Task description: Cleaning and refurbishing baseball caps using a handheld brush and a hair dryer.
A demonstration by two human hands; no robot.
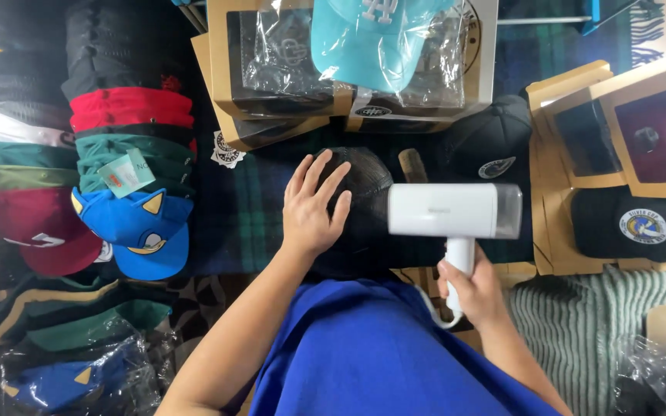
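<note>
My left hand lies flat with fingers spread on the crown of a black cap that sits on a dark plaid cloth in front of me. My right hand grips the handle of a white handheld steamer. The steamer's head points left, just to the right of the black cap, and its white cord hangs down near my wrist.
A stack of caps in black, red and green stands at the left above a blue cap. Cardboard boxes with a turquoise bagged cap lie behind. More black caps and boxes are at the right.
</note>
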